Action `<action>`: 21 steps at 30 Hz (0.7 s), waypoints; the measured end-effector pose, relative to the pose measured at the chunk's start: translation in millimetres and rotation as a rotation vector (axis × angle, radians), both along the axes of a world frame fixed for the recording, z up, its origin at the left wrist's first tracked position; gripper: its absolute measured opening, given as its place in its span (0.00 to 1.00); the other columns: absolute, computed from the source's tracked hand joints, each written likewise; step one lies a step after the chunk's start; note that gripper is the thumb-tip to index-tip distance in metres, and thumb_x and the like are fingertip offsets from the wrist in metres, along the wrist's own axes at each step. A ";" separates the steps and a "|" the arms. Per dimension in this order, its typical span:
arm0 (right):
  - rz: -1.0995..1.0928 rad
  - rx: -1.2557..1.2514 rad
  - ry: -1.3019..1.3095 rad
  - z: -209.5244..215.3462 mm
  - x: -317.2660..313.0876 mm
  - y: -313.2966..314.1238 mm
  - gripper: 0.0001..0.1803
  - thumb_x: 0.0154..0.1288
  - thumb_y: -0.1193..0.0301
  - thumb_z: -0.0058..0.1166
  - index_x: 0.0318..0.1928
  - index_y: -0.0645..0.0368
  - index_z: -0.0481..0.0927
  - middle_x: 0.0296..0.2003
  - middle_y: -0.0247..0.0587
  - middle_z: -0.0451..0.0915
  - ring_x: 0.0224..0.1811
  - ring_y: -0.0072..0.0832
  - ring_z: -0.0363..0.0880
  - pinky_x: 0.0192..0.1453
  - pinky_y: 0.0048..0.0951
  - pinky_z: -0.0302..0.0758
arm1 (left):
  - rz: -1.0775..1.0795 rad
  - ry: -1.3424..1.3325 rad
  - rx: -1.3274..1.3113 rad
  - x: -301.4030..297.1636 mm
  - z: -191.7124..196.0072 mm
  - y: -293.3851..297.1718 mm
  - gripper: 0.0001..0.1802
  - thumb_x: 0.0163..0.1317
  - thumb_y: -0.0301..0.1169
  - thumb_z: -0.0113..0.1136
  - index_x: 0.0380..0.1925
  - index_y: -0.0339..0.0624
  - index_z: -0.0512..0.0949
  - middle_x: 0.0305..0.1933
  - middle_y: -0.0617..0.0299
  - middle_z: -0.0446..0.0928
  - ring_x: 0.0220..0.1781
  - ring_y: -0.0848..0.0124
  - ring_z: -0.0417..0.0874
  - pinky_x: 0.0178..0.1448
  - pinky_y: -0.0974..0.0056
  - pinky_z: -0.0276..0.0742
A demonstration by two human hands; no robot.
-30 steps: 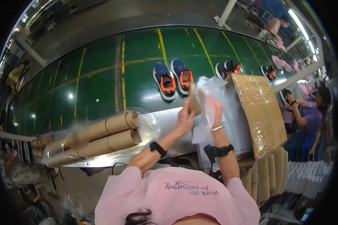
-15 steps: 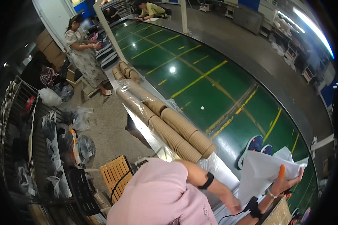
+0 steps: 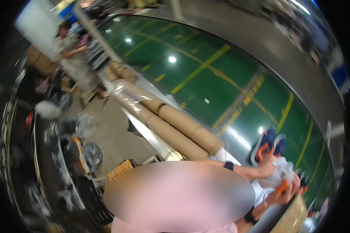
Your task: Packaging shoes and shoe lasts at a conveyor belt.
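My left hand (image 3: 266, 167), a black band on its wrist, reaches out at the lower right with its fingers closed on a white paper sheet (image 3: 284, 167). Close beside it, nearer to me, my right hand (image 3: 287, 189) grips the same sheet, which is bunched up between the two hands. Something orange covers one of its fingers. Motion blur smears the fingertips. A pair of dark blue sneakers with orange parts (image 3: 265, 143) stands on the green belt just beyond my hands. More white paper (image 3: 260, 192) lies beneath my forearms.
Long stacks of brown cardboard cups or tubes (image 3: 175, 136), partly in clear plastic, lie along the bench beside the green conveyor (image 3: 198, 81). A cardboard box (image 3: 289, 215) is at the lower right. Another person (image 3: 72, 58) stands at the far left. Racks and plastic bags (image 3: 91, 155) are at left.
The spread sheet is now bunched up between my hands. My left hand has risen from the lower paper to join my right hand. The whole view has shifted slightly and blurred.
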State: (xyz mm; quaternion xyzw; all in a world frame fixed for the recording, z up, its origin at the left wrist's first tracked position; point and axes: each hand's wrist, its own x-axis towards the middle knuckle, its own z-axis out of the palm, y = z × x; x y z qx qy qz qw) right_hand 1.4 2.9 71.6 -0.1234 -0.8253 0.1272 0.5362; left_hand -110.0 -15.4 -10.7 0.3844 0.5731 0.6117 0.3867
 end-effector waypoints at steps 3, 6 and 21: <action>-0.150 -0.239 -0.057 -10.8 -18.3 3.7 0.06 0.54 0.76 0.60 0.32 0.65 0.78 0.28 0.43 0.77 0.29 0.34 0.75 0.39 0.31 0.73 | -0.024 -0.307 0.022 33.2 -37.1 -21.3 0.28 0.65 0.43 0.51 0.62 0.45 0.61 0.56 0.58 0.72 0.52 0.72 0.75 0.54 0.65 0.70; -0.073 -0.598 -0.089 -49.7 -19.0 32.0 0.23 0.53 0.72 0.64 0.49 0.62 0.70 0.43 0.42 0.74 0.43 0.30 0.75 0.48 0.28 0.70 | -0.236 0.047 -0.024 32.6 -9.3 -68.2 0.35 0.65 0.41 0.51 0.65 0.34 0.50 0.59 0.48 0.64 0.64 0.66 0.63 0.67 0.63 0.58; -0.382 -0.920 -0.388 -113.0 40.1 43.7 0.26 0.46 0.70 0.67 0.45 0.59 0.68 0.28 0.49 0.81 0.31 0.40 0.82 0.34 0.34 0.74 | 0.183 -0.065 -0.361 -92.7 -116.1 66.0 0.08 0.57 0.27 0.58 0.33 0.33 0.78 0.29 0.57 0.79 0.29 0.71 0.80 0.35 0.66 0.77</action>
